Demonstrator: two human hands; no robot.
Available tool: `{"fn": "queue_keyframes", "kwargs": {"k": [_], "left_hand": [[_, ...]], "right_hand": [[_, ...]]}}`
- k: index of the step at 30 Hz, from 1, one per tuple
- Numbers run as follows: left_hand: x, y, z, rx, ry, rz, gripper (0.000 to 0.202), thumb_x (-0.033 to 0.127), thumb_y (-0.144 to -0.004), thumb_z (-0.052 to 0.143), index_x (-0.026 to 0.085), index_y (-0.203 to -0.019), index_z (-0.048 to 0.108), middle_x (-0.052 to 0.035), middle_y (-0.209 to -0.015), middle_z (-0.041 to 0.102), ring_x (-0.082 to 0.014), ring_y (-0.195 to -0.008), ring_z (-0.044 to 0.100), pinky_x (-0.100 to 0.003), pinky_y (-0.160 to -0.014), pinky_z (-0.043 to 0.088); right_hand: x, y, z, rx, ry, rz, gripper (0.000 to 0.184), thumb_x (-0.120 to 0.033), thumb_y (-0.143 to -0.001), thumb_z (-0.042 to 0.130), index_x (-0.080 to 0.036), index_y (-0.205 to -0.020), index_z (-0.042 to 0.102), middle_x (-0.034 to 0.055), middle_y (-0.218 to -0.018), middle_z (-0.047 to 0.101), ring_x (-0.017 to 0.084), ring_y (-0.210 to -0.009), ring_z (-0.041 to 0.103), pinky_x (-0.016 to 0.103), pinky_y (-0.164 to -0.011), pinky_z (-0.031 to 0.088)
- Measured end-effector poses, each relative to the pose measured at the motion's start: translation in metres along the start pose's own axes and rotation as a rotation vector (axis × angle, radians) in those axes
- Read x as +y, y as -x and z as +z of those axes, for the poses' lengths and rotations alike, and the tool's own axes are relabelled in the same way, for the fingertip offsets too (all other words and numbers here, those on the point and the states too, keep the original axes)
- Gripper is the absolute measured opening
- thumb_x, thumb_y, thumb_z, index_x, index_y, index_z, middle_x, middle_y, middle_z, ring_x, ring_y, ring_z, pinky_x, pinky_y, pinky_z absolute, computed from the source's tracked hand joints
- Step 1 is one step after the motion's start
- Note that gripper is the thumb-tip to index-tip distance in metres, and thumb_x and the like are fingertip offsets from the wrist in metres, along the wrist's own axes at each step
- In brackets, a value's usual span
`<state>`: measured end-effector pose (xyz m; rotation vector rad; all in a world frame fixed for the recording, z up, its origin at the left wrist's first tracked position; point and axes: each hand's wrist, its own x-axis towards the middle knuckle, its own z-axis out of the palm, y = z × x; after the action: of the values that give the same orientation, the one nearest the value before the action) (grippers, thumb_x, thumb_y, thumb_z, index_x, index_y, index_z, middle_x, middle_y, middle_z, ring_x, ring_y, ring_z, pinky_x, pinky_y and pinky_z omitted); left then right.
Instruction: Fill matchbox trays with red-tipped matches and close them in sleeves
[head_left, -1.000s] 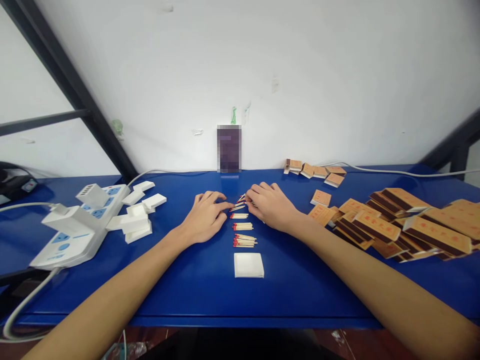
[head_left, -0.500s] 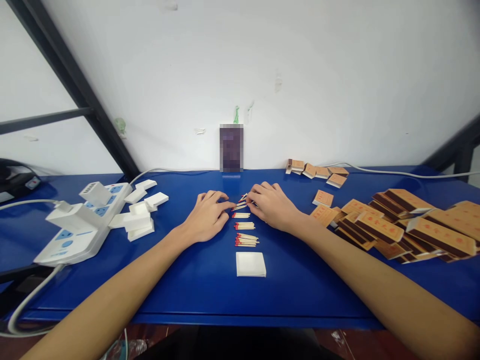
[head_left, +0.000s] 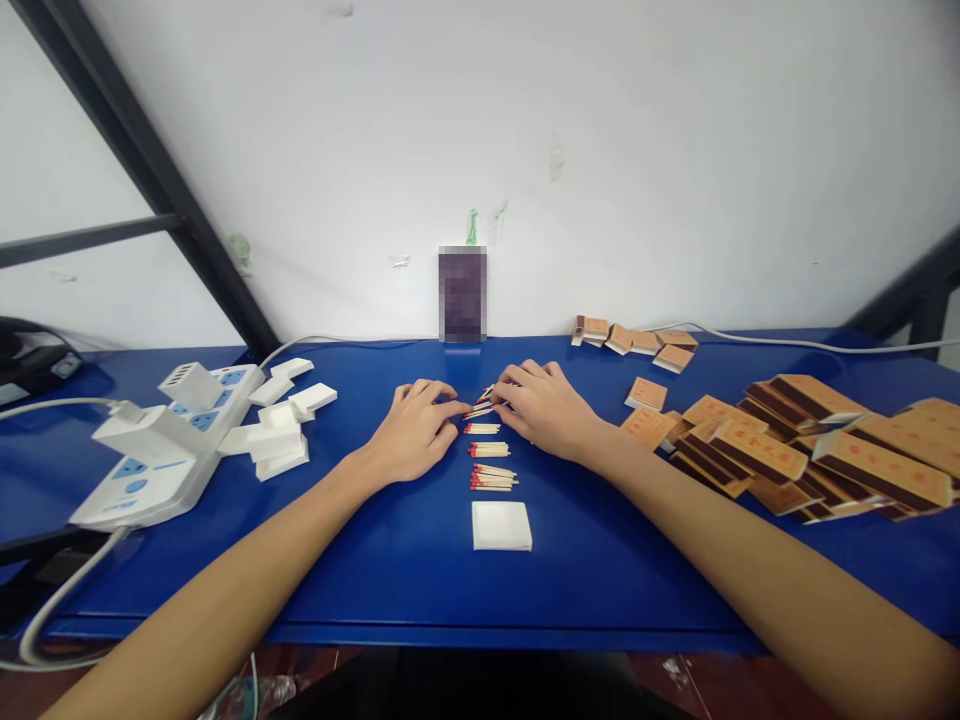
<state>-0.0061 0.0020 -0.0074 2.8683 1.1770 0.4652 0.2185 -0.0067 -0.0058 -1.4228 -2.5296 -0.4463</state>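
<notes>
Matches lie in small groups down the middle of the blue table. My left hand (head_left: 418, 430) rests at the left of the far matches (head_left: 480, 411), its index fingertip at their red heads and its thumb held apart. On the other side, my right hand (head_left: 541, 408) has bent fingers closed at the plain ends of these matches; its grip is partly hidden. More matches (head_left: 491, 390) show just beyond, half covered by the right fingers. Nearer to me lie a small group (head_left: 482, 429), a neat group (head_left: 490, 450) and a looser group (head_left: 493, 478). A white matchbox tray (head_left: 502, 526) sits closest.
At left, several white trays (head_left: 281, 440) lie beside a power strip (head_left: 142, 490) with chargers and cables. Brown matchbox sleeves (head_left: 757, 452) are heaped at right, with smaller sleeves (head_left: 645, 342) near the wall. A dark pixelated panel (head_left: 463, 295) stands at the back.
Almost nothing differs. Both hands stay at the far matches, with only a slight shift of the fingers and of the camera view.
</notes>
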Motion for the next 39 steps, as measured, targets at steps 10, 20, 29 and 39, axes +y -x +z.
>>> {"fn": "queue_keyframes", "kwargs": {"k": [10,20,29,39], "left_hand": [[0.000,0.000,0.000,-0.012,-0.006,-0.008,0.039,0.020,-0.092,0.040,0.025,-0.123,0.064,-0.0070,-0.126,0.056,-0.0265,-0.118,0.046,-0.049,-0.099,0.033],[0.001,-0.001,-0.001,-0.003,0.042,-0.029,0.038,0.019,-0.091,0.040,0.025,-0.119,0.064,-0.0063,-0.125,0.056,-0.0263,-0.116,0.046,-0.048,-0.099,0.034],[0.002,-0.002,-0.002,-0.033,-0.024,-0.017,0.040,0.024,-0.094,0.039,0.024,-0.128,0.059,-0.0087,-0.128,0.055,-0.0284,-0.120,0.044,-0.051,-0.099,0.033],[0.002,-0.001,-0.001,-0.011,0.007,0.034,0.034,0.029,-0.096,0.041,0.025,-0.121,0.064,-0.0077,-0.125,0.056,-0.0271,-0.119,0.045,-0.049,-0.099,0.032]], "right_hand": [[-0.004,-0.002,0.005,0.007,0.009,0.001,0.029,-0.025,-0.101,0.036,-0.015,-0.096,0.063,0.0096,-0.104,0.063,0.023,-0.091,0.049,0.036,-0.074,0.026],[-0.020,-0.007,0.001,0.081,-0.101,-0.063,0.022,-0.026,-0.100,0.039,-0.017,-0.096,0.059,0.0096,-0.107,0.062,0.023,-0.094,0.049,0.035,-0.076,0.028],[-0.006,0.004,-0.016,0.159,-0.285,0.062,0.024,-0.025,-0.100,0.037,-0.019,-0.097,0.060,0.0067,-0.098,0.065,0.021,-0.088,0.053,0.035,-0.081,0.029],[0.015,0.018,-0.027,0.019,-0.326,0.080,0.020,-0.027,-0.094,0.049,-0.024,-0.107,0.065,0.0028,-0.096,0.060,0.014,-0.074,0.056,0.028,-0.067,0.037]]}}
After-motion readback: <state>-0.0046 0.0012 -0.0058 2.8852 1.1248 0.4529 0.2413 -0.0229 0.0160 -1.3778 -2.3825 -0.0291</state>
